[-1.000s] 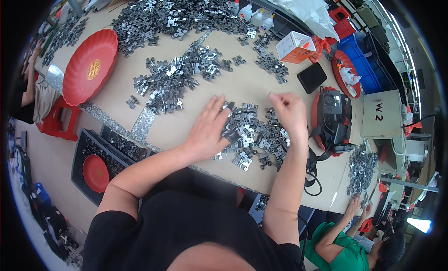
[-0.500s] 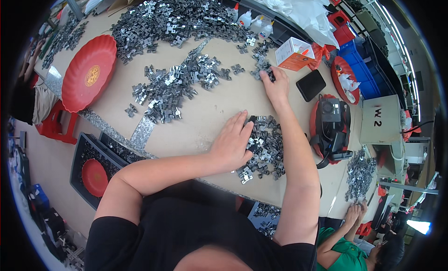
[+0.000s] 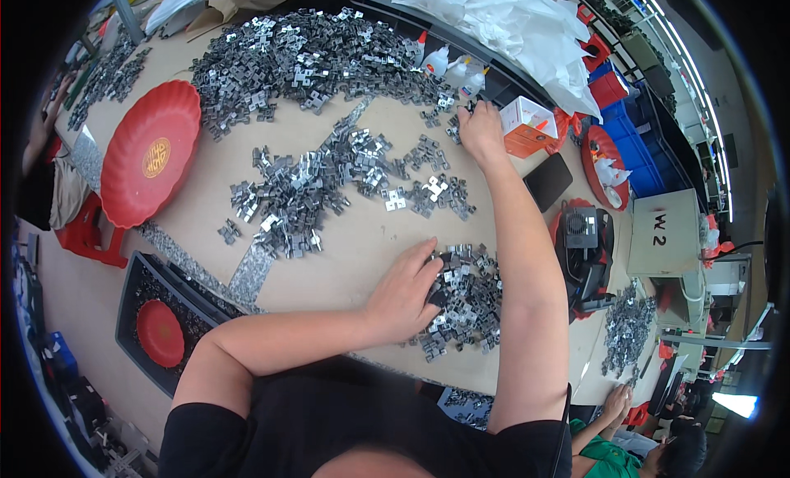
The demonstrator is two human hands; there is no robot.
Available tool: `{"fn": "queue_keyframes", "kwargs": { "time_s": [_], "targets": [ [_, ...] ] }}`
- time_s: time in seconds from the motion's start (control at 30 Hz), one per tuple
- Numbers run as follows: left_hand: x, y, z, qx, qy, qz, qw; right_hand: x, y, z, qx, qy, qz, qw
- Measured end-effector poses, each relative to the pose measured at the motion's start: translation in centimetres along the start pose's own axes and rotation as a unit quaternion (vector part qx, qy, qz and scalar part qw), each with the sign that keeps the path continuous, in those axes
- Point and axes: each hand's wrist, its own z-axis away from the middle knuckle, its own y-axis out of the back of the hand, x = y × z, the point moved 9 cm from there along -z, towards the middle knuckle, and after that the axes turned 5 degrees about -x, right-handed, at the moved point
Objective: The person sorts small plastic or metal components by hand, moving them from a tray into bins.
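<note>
My left hand (image 3: 401, 298) rests at the left edge of a near pile of small metal clips (image 3: 471, 301), fingers stretched forward and thumb apart. Something black shows by its thumb and fingertips; I cannot make out what it is. Farther out, my right hand (image 3: 482, 134) reaches over a few dark clips (image 3: 453, 130) beside an orange and white box (image 3: 528, 130). Its fingers are bent down at the clips, apart, and the tips are partly hidden. A loose patch of clips (image 3: 440, 196) lies between my hands, next to a longer middle heap (image 3: 300, 190).
A large clip heap (image 3: 304, 58) covers the back, with small glue bottles (image 3: 436, 60) beside it. A red scalloped tray (image 3: 132, 169) stands left. To the right lie a black phone (image 3: 548, 182) and a black device (image 3: 583, 239). A person in green (image 3: 609, 457) handles clips at right.
My right hand has moved away toward the bottles. The clips near it now lie spread between the middle heap and the near pile. My left hand stays by the near pile.
</note>
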Motion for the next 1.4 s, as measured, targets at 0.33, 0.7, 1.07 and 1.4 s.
{"fn": "queue_keyframes", "kwargs": {
  "time_s": [0.33,0.7,1.07,1.4],
  "targets": [
    [-0.3,0.1,0.3,0.002,0.002,-0.013,1.0,-5.0,0.6,3.9,-0.12,-0.018,0.025,0.992],
    [0.2,0.0,0.0,-0.004,-0.022,-0.02,1.0,-3.4,-3.0,5.1,-0.015,0.1,-0.105,0.989],
    [-0.1,0.2,0.0,0.048,-0.013,0.014,0.999,-6.9,5.8,12.7,0.032,0.125,-0.046,0.991],
    [-2.0,10.4,-4.3,0.165,0.016,-0.303,0.938,-10.0,7.4,23.9,0.025,0.112,-0.104,0.988]
  ]
}}
